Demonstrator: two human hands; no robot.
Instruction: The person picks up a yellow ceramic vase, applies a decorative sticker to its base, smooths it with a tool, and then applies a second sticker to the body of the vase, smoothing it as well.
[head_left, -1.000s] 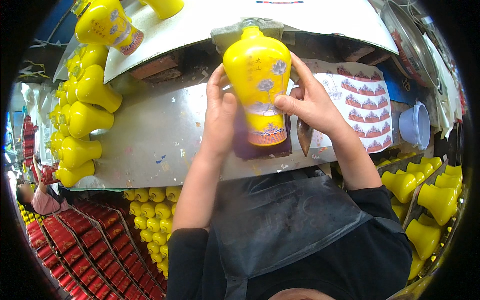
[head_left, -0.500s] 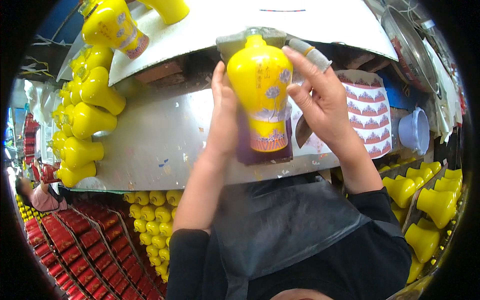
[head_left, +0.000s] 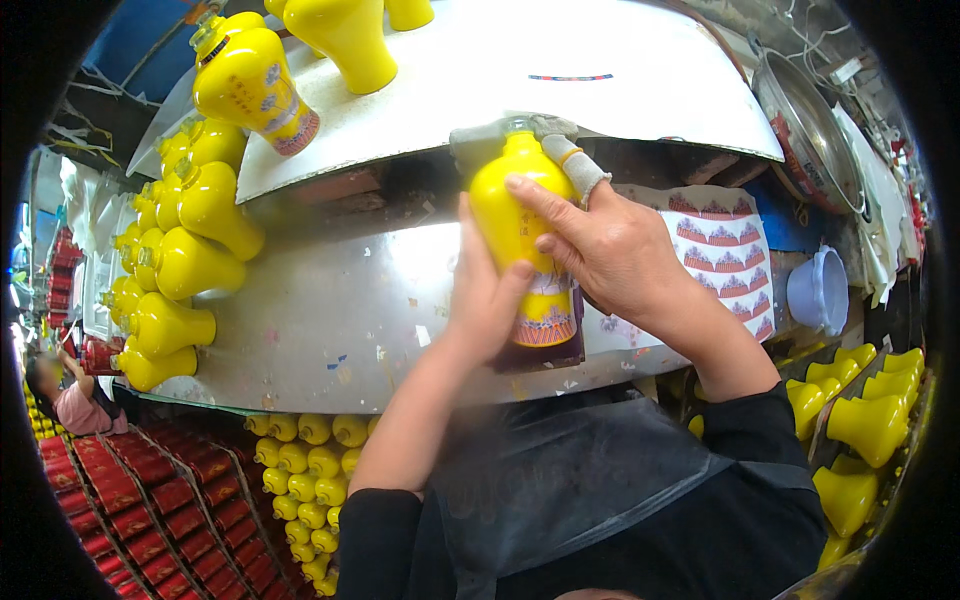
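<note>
A glossy yellow bottle [head_left: 497,205] with a clear neck, purple flower decals and a patterned band at its foot leans over a dark purple block on the metal bench. My left hand [head_left: 488,292] is closed round its left side, the thumb across the lower front. With index finger and thumb, my right hand [head_left: 618,245] presses on the front and right of the body. A grey cloth wrap [head_left: 580,165] with a yellow band covers one right finger, beside the bottle's shoulder. Behind the neck is a grey cloth pad [head_left: 474,146].
Several yellow bottles [head_left: 200,262] lie stacked at the left; a decorated bottle [head_left: 255,85] stands on the white board [head_left: 480,60]. At right are a decal sheet [head_left: 722,255] and a lavender bucket [head_left: 820,290]. Red boxes [head_left: 150,520] fill the lower left, near another person [head_left: 85,400].
My right index finger has moved from the bottle's right shoulder onto its front. My left thumb now crosses the lower front. The whole view has shifted slightly, the bench appearing lower.
</note>
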